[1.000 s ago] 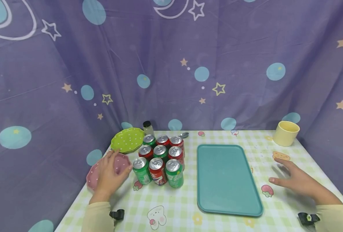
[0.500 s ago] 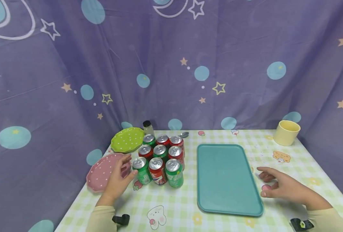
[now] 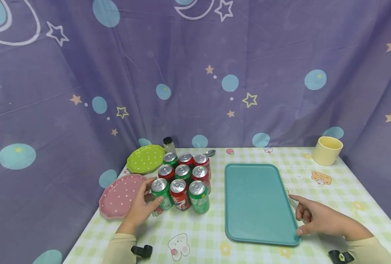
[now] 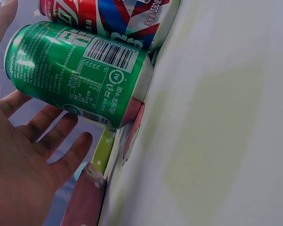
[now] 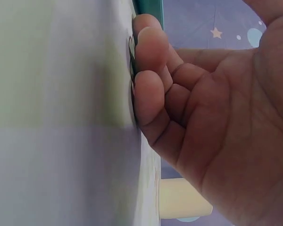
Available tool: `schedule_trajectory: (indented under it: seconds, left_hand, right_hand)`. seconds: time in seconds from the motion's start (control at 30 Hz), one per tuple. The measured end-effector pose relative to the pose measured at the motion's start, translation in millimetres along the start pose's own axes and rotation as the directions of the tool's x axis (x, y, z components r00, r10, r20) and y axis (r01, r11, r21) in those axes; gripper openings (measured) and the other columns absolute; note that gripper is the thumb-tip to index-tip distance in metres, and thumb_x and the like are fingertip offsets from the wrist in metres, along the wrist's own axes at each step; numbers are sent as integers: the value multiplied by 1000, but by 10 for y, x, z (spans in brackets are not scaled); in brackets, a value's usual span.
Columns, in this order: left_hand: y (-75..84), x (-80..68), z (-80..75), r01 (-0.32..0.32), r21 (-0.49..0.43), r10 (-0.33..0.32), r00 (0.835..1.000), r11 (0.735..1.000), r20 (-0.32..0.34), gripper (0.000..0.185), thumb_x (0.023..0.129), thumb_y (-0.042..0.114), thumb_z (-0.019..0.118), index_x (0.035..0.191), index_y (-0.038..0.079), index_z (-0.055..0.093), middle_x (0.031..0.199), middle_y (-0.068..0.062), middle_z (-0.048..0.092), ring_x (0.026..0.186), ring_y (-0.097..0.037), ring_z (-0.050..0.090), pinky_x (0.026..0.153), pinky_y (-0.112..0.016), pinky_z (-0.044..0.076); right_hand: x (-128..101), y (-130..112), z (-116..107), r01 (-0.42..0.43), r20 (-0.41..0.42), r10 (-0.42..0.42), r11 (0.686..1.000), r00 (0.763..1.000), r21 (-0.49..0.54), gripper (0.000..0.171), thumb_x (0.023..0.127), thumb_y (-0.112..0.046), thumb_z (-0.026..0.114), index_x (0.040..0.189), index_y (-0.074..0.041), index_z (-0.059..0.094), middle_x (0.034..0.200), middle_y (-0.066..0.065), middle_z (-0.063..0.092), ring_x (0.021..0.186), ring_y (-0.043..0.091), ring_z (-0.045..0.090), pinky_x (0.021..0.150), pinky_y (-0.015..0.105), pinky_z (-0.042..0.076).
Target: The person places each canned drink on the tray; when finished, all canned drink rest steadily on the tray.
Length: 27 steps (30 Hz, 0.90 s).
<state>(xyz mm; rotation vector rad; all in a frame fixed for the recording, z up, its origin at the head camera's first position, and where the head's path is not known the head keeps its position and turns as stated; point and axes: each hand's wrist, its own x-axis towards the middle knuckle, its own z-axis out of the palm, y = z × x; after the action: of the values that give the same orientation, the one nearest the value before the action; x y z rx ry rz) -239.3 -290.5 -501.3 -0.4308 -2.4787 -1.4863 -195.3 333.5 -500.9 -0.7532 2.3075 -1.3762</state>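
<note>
My left hand (image 3: 141, 207) spread loosely around the front-left green can (image 3: 161, 193) of the can block near the tabletop's left edge, not clasping it, my right hand (image 3: 317, 219) half curled, empty, touching the teal tray's (image 3: 258, 205) right rim.

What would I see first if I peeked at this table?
You would first see the nine red and green soda cans packed in a square on the table's left side. The left hand reaches for the nearest green can, beside a pink dotted plate. To their right lies a big teal tray, and the right hand rests by its near right edge.
</note>
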Motion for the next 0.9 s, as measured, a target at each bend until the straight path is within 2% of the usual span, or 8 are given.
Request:
schedule_trajectory:
  seconds: [0.23,0.43,0.63,0.9]
  left_hand:
    - [18,0,27,31,-10,-31,1000,999,3,75,91,19,85,154,16,44,141,-7,57,124,-21,55,104,-32,51]
    - [50,15,35,69,-15,-69,998,998,10,78,87,23,89,152,16,45,139,-7,57,123,-22,55,105,-37,51]
    - [33,33,40,96,9,-96,995,995,5,78,86,27,90,150,19,47,135,-4,59,121,-23,56,102,-33,52]
    - [3,30,46,97,10,-97,995,995,-12,75,87,27,89,149,19,48,134,-4,61,117,-26,62,98,-32,55]
  right_hand:
    - [2,17,-4,11,26,-11,1000,1000,5,111,82,-13,90,155,20,14,97,15,55,68,10,51,55,30,48]
    - [-9,29,2,2,45,-3,1000,999,21,113,81,-12,91,156,19,13,98,17,54,68,8,50,55,31,48]
    - [-13,12,20,40,36,-40,999,999,-1,116,78,-9,92,155,22,12,96,14,54,65,15,48,53,31,44]
    - [-12,5,21,52,33,-50,997,998,-52,119,75,-11,95,155,21,13,94,12,54,66,19,48,54,31,43]
